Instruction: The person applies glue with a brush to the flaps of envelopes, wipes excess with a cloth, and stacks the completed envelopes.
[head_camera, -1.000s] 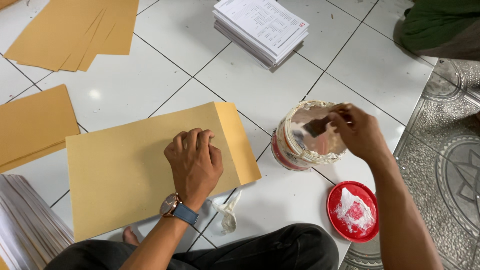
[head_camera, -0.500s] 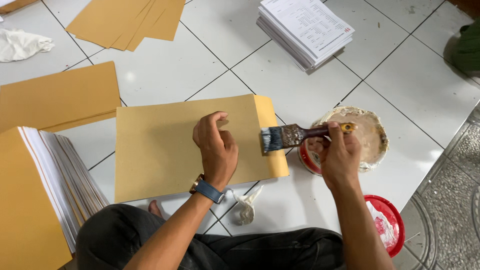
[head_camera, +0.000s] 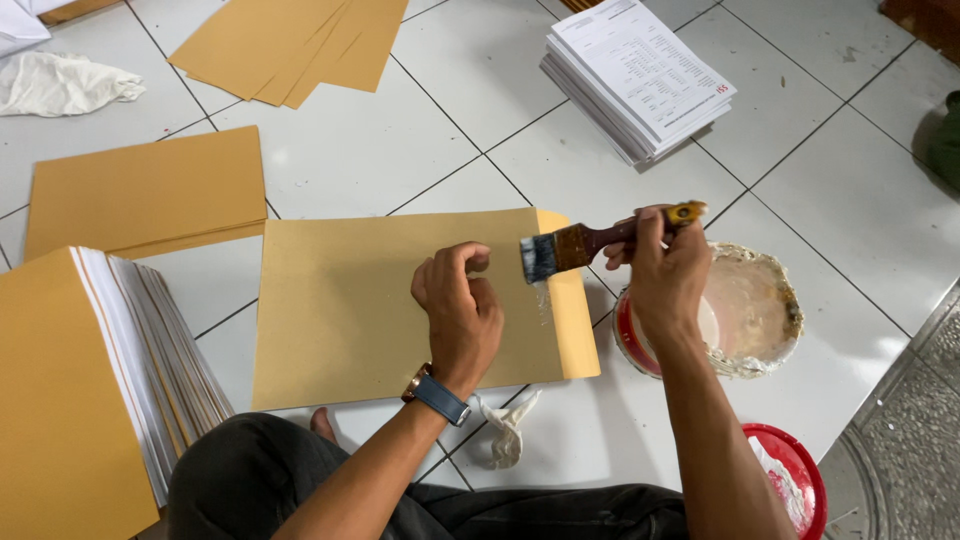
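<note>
Red lid (head_camera: 790, 480) cut off at edge.

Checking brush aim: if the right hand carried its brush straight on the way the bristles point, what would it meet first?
Probably the left hand, just past the bristles of the paintbrush held by the right hand. Depth is unclear; it may pass above onto the brown envelope.

envelope (head_camera: 380, 310): tan-yellow, plain
brush (head_camera: 590, 240): brown handle, dark bristles — white at the tips
glue tub (head_camera: 745, 310): red, crusted off-white
lid (head_camera: 795, 480): red
floor tiles (head_camera: 480, 110): white — dark joints
watch strap (head_camera: 440, 398): blue-grey
</note>
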